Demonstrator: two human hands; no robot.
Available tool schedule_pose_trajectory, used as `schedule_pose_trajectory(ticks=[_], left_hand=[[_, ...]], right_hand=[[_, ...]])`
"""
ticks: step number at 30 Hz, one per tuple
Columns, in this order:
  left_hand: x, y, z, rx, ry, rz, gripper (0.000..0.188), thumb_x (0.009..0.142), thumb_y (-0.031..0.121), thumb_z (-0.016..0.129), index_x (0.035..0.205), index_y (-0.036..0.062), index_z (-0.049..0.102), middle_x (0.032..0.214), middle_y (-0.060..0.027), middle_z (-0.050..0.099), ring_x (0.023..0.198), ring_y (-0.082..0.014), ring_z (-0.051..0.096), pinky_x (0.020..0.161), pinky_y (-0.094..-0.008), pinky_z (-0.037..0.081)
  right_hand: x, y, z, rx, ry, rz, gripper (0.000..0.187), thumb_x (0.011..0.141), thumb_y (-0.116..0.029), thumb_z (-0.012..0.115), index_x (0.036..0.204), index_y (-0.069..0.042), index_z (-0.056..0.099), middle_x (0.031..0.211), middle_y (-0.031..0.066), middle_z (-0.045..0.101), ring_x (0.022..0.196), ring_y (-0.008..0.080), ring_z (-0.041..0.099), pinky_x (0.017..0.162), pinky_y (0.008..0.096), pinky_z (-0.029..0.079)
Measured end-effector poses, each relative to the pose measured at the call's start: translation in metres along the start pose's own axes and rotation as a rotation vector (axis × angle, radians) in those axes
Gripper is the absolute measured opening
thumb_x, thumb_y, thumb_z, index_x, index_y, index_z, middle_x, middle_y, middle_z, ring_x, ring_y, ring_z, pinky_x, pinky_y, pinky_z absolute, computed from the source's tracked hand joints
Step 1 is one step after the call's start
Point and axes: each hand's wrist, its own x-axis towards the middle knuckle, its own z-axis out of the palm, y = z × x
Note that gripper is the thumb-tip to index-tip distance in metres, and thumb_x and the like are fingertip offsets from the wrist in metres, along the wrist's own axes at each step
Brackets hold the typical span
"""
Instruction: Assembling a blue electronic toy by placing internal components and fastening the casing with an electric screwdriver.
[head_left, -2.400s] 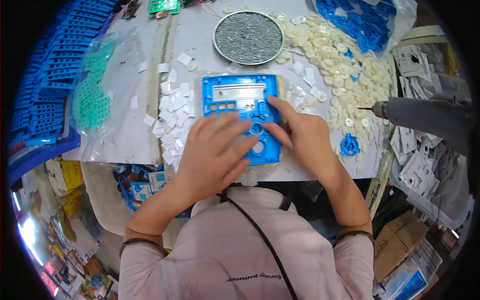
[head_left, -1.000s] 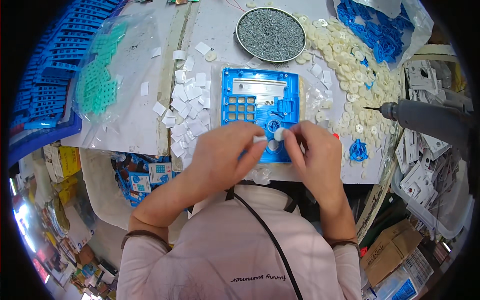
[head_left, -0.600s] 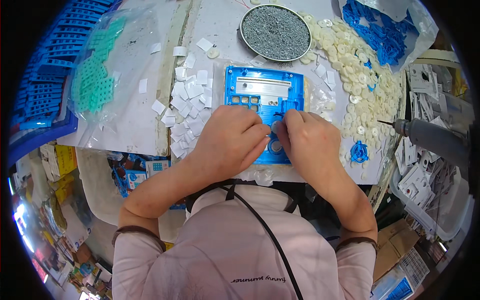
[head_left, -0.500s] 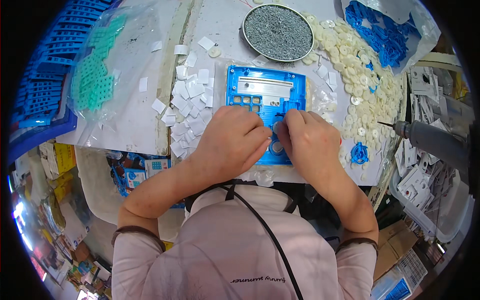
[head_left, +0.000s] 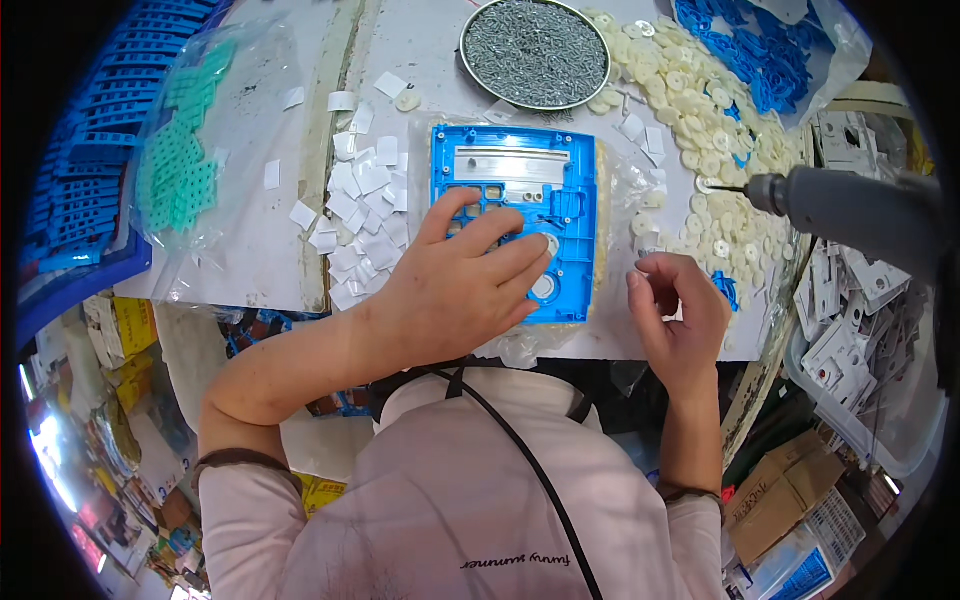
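A blue plastic housing lies on the table before me, with a silvery strip, several small square openings and round white parts inside. My left hand rests over its left and lower part, fingers spread. The index fingertip touches near the square openings, and another fingertip sits beside a white disc. To the right of the housing and apart from it is my right hand. Its fingers are loosely curled, with a gap between thumb and index finger, and nothing shows in them.
A round tin of screws stands behind the housing. White paper squares lie left; cream discs are heaped right. A grey power screwdriver juts in from the right. Bags hold green parts and blue parts.
My right hand has left the housing and moved right. My left hand has spread out over the housing. The screwdriver has shifted left and up in view.
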Motion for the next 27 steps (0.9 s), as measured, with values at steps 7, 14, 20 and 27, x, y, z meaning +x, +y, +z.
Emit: schedule_pose_trajectory(ticks=[7,14,20,27], left_hand=[[0.012,-0.019,-0.01,0.025,-0.087,0.153,0.038,0.084,0.026,0.075,0.118,0.0085,0.071,0.122,0.001,0.065,0.119,-0.0197,0.056,0.11,-0.0517,0.034],[0.024,-0.041,-0.012,0.02,-0.164,0.312,0.029,0.088,0.021,0.069,0.115,0.011,0.072,0.12,0.0022,0.065,0.119,-0.0187,0.056,0.106,-0.0441,0.039],[0.04,-0.058,-0.023,0.001,-0.273,0.491,0.025,0.086,0.021,0.067,0.107,0.0092,0.073,0.117,0.003,0.066,0.117,-0.0172,0.057,0.104,-0.0415,0.041],[0.031,-0.042,-0.02,0.088,-0.257,0.392,0.026,0.083,0.018,0.068,0.106,0.0071,0.073,0.115,-0.0006,0.066,0.112,-0.0193,0.058,0.103,-0.041,0.042]], right_hand=[[-0.004,0.006,-0.017,0.007,0.055,-0.043,0.013,0.083,0.002,0.074,0.094,-0.002,0.069,0.077,0.0066,0.067,0.06,0.0119,0.061,0.052,0.0238,0.044],[0.018,0.0,-0.046,-0.034,0.166,-0.13,0.011,0.085,0.006,0.072,0.095,0.002,0.07,0.078,0.0049,0.067,0.064,0.0074,0.06,0.056,0.0212,0.044],[0.039,0.014,-0.07,-0.021,0.368,-0.247,0.015,0.087,0.007,0.073,0.102,0.005,0.07,0.085,0.0035,0.07,0.069,0.0051,0.057,0.063,0.0188,0.042],[0.055,0.033,-0.105,0.278,0.466,-0.277,0.052,0.096,-0.021,0.069,0.138,0.006,0.054,0.135,0.0235,0.058,0.125,0.0318,0.057,0.106,0.0499,0.045]])
